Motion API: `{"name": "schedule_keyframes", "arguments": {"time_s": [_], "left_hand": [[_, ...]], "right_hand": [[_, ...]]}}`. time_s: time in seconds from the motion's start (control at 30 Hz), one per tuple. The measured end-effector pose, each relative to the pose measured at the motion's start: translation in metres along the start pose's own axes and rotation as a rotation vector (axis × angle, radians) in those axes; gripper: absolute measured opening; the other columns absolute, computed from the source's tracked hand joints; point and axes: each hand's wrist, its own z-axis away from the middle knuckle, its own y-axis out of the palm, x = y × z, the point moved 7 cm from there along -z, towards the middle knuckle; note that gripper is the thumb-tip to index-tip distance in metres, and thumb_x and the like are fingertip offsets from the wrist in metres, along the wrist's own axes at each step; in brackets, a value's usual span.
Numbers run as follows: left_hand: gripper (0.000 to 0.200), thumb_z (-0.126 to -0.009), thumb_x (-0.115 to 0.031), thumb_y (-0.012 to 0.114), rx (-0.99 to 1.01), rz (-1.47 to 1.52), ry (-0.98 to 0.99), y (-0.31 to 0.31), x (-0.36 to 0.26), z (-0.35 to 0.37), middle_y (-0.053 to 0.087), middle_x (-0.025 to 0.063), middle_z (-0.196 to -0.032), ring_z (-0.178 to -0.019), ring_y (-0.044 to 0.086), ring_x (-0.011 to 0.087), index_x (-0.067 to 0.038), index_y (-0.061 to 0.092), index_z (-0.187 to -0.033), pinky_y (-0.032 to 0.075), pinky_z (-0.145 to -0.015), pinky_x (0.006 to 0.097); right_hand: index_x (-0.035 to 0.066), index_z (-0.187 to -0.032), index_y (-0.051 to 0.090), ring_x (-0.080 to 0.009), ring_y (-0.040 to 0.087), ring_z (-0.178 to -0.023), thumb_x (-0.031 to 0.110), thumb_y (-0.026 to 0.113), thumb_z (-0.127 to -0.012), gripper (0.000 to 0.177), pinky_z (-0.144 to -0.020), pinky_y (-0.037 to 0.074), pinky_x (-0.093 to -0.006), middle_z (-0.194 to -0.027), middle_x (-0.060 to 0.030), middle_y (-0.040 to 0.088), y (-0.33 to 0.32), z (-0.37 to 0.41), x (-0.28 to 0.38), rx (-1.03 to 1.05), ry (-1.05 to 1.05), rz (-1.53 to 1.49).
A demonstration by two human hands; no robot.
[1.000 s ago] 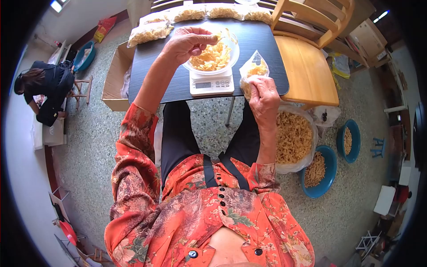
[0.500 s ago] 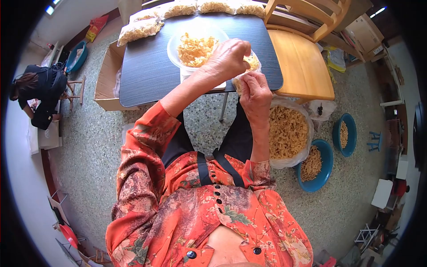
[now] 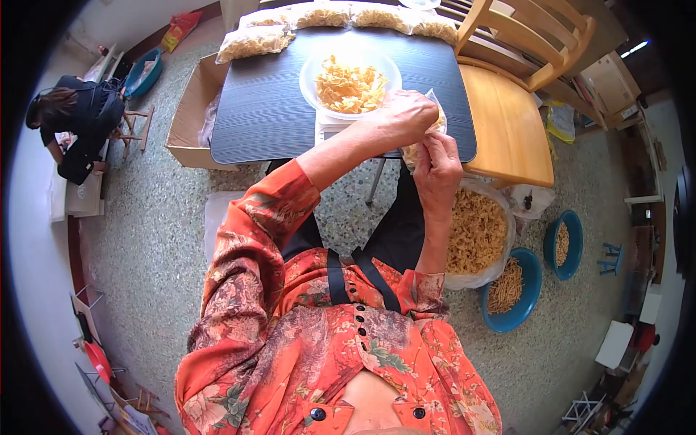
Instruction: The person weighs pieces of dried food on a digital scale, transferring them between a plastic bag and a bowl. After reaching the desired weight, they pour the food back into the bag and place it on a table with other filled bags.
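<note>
**Bag** (image 3: 438,119): small, clear, part-filled with pale yellow snack pieces. It sits just right of the bowl (image 3: 350,78), nearer the person, over the counter (image 3: 261,116) edge. It lies between both hands and is mostly covered by them.

**Right hand** (image 3: 438,170): below the bag, fingers closed round its lower part, holding it upright.

**Left hand** (image 3: 402,116): arm crosses in front of the bowl. The fingers are bunched at the bag's mouth, touching it; what they pinch cannot be told.

**Bowl**: clear, heaped with the same snack, standing on a white scale (image 3: 328,129). The scale's display is hidden by the left arm.

**Filled bags** (image 3: 254,42): a row behind the bowl, along the counter's far edge. No print is readable.

**Chair** (image 3: 507,123): wooden, right of the bowl.

**Sack** (image 3: 475,232): open, full of snack, on the floor right of the bowl, nearer the person.

**Blue basins** (image 3: 511,286): two, beside the sack, holding snacks.

**Box** (image 3: 190,116): cardboard, left of the bowl, on the floor.

**Other person** (image 3: 72,123): far left of the bowl, bent over, in dark clothing.
</note>
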Motion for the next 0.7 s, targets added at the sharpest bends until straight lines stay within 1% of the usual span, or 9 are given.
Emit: {"name": "schedule_keyframes", "arguments": {"time_s": [0.07,0.1,0.17,0.23,0.4,0.5,0.53,0.6,0.7], "left_hand": [[0.01,-0.081,-0.013,0.068,0.016,0.201,-0.087,0.0,0.01,-0.001,0.072,0.0122,-0.082,-0.083,0.07,0.0311,-0.011,0.076,-0.087,0.055,-0.074,0.0406],[0.013,-0.085,-0.013,0.069,0.01,0.287,-0.056,-0.009,0.013,0.001,0.073,0.0095,-0.088,-0.085,0.071,0.0255,-0.012,0.076,-0.094,0.055,-0.075,0.0373],[0.014,-0.084,-0.011,0.071,-0.236,0.608,0.083,-0.028,0.03,0.01,0.074,0.0068,-0.089,-0.08,0.07,0.0188,-0.011,0.076,-0.097,0.055,-0.073,0.0333],[0.008,-0.083,-0.009,0.072,-0.319,0.605,0.098,-0.053,0.052,0.021,0.073,0.0049,-0.085,-0.071,0.063,0.0139,-0.007,0.075,-0.091,0.053,-0.07,0.029],[0.015,-0.078,-0.018,0.075,-0.133,0.1,-0.277,-0.059,0.118,0.046,0.072,0.0093,-0.086,-0.079,0.069,0.0227,-0.006,0.073,-0.087,0.054,-0.072,0.0334],[0.019,-0.077,-0.018,0.076,-0.026,0.03,-0.349,-0.044,0.124,0.055,0.072,0.0102,-0.091,-0.084,0.069,0.0251,-0.008,0.072,-0.093,0.054,-0.076,0.0343],[0.029,-0.074,-0.025,0.079,-0.018,0.005,-0.362,-0.039,0.124,0.058,0.071,0.01,-0.095,-0.091,0.068,0.0261,-0.01,0.072,-0.098,0.053,-0.081,0.035],[0.033,-0.072,-0.029,0.08,-0.001,-0.021,-0.353,-0.034,0.122,0.059,0.071,0.0098,-0.096,-0.093,0.067,0.0265,-0.011,0.072,-0.098,0.052,-0.083,0.0356],[0.04,-0.068,-0.035,0.08,0.104,-0.046,-0.398,-0.021,0.121,0.055,0.071,0.0098,-0.097,-0.097,0.066,0.0272,-0.013,0.071,-0.1,0.05,-0.088,0.0364]], "right_hand": [[-0.001,-0.095,0.068,-0.0322,0.067,-0.085,0.0,0.067,-0.084,0.011,-0.073,0.055,-0.0387,-0.096,-0.0154,0.066,-0.002,-0.001,-0.001,0.007,0.002,0.002],[-0.001,-0.094,0.068,-0.0323,0.067,-0.085,0.0,0.067,-0.084,0.01,-0.074,0.055,-0.0389,-0.095,-0.0155,0.065,-0.003,0.0,-0.003,0.014,0.011,0.005],[-0.001,-0.094,0.068,-0.0323,0.067,-0.086,-0.001,0.068,-0.084,0.01,-0.074,0.055,-0.039,-0.095,-0.0156,0.065,-0.003,0.0,-0.003,0.014,0.01,0.014],[-0.001,-0.093,0.067,-0.0324,0.066,-0.086,-0.001,0.068,-0.083,0.01,-0.075,0.055,-0.0391,-0.094,-0.0157,0.065,-0.004,0.0,-0.002,0.014,0.01,0.023],[-0.001,-0.091,0.069,-0.0291,0.066,-0.087,-0.001,0.07,-0.082,0.009,-0.079,0.054,-0.0369,-0.092,-0.0139,0.066,-0.003,-0.001,0.002,0.001,0.004,0.039],[-0.001,-0.093,0.068,-0.0323,0.066,-0.087,-0.002,0.068,-0.082,0.011,-0.076,0.055,-0.0389,-0.094,-0.0161,0.065,-0.004,-0.002,0.005,0.0,-0.035,0.039],[-0.001,-0.093,0.068,-0.0323,0.066,-0.087,-0.002,0.068,-0.082,0.011,-0.076,0.055,-0.0389,-0.094,-0.0161,0.065,-0.004,-0.003,0.005,0.0,-0.037,0.04],[0.0,-0.091,0.069,-0.0289,0.066,-0.087,-0.001,0.071,-0.082,0.009,-0.08,0.054,-0.0369,-0.092,-0.0137,0.066,-0.004,-0.002,0.004,-0.001,-0.008,0.042],[-0.001,-0.093,0.068,-0.0323,0.067,-0.087,-0.002,0.069,-0.082,0.011,-0.076,0.055,-0.0388,-0.095,-0.0157,0.065,-0.003,-0.003,0.005,0.011,-0.035,0.051]]}}
